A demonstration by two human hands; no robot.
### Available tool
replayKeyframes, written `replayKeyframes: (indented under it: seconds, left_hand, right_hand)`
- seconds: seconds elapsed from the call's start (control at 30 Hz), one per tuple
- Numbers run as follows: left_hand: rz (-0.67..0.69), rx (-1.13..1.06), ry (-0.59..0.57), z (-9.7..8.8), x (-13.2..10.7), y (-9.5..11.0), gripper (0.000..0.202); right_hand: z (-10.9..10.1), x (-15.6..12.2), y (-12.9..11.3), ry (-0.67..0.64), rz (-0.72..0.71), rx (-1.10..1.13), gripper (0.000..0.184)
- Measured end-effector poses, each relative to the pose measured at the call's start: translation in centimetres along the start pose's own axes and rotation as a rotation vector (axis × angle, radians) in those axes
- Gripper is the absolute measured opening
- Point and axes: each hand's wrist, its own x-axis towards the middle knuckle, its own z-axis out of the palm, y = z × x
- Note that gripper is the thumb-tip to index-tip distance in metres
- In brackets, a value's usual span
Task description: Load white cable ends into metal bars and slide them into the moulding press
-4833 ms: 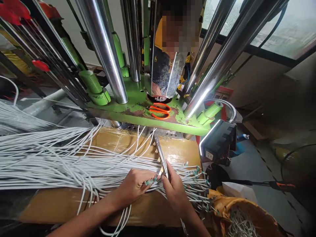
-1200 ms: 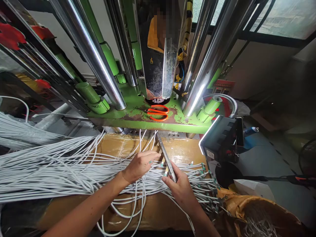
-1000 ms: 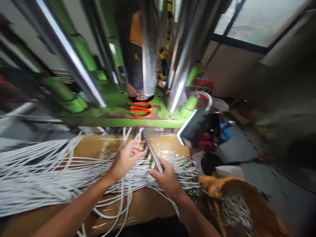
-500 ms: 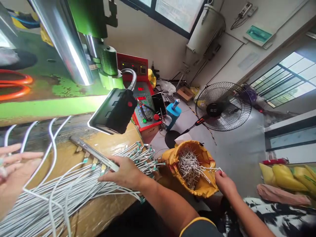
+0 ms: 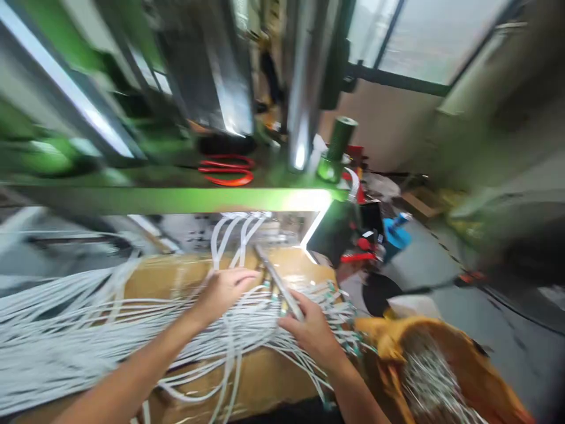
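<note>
The picture is smeared by head motion. My right hand grips the near end of a slim metal bar that lies across a heap of white cables on a brown, taped bench top. My left hand rests on the cables just left of the bar, fingers curled toward it; what they pinch is too blurred to make out. Several cables loop up from the bar toward the green press plate.
Orange scissors lie on the green plate between shiny steel columns. A black lamp head hangs at the plate's right end. An orange sack of cut wire bits stands at lower right. A blue object sits behind.
The head swung right toward a fan and another person's arm, then back to the bench. My right hand kept hold of the bar; my left hand returned to the cables beside it.
</note>
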Motion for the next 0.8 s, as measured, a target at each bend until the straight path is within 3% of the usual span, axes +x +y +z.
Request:
replayKeyframes:
  seconds: [0.2,0.43,0.57,0.7,0.8]
  left_hand:
    - [-0.072,0.123,0.021,0.0,0.1,-0.5,0.025]
    - [0.036,0.131,0.002,0.6,-0.2,-1.1,0.027]
    - [0.028,0.125,0.018,1.0,0.1,-1.3,0.028]
    - [-0.069,0.185,0.077,-0.1,2.0,-0.9,0.018]
    - [-0.258,0.338,0.294,-1.5,3.8,-1.4,0.055]
  right_hand:
    - [0.3,1.1,0.6,-0.03,0.168,0.066,0.06]
    - [0.2,0.8,0.5,0.014,0.166,-0.007,0.061]
    - [0.3,1.0,0.1,-0.011,0.085,-0.111,0.057]
    - [-0.3,-0.1,0.0,-0.002,0.076,-0.337,0.055]
    - [-0.8,0.2,-0.6,0.092,-0.051,-0.77,0.05]
